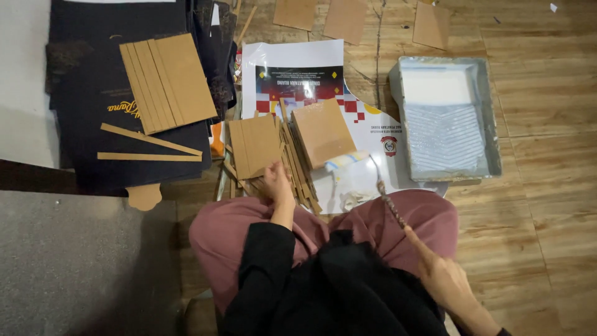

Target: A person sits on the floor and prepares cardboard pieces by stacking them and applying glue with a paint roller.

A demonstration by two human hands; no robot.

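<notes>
On a wooden floor point(535, 186) beside a paint tray point(491, 118), the left hand point(278, 183) pinches cardboard strips point(298, 168); the right hand point(444, 280) grips a small roller's handle point(388, 202). Gluing stage, seemingly; loading the roller comes next.

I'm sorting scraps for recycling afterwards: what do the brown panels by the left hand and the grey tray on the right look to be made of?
The brown panels look like stiff greyboard or thick card: flat, matte, uniformly tan, with clean straight-cut edges; thin fibreboard is possible. The grey tray seems moulded plastic, though painted metal cannot be ruled out: rounded rim, ribbed sloping floor, dull sheen, coated white inside.
</notes>
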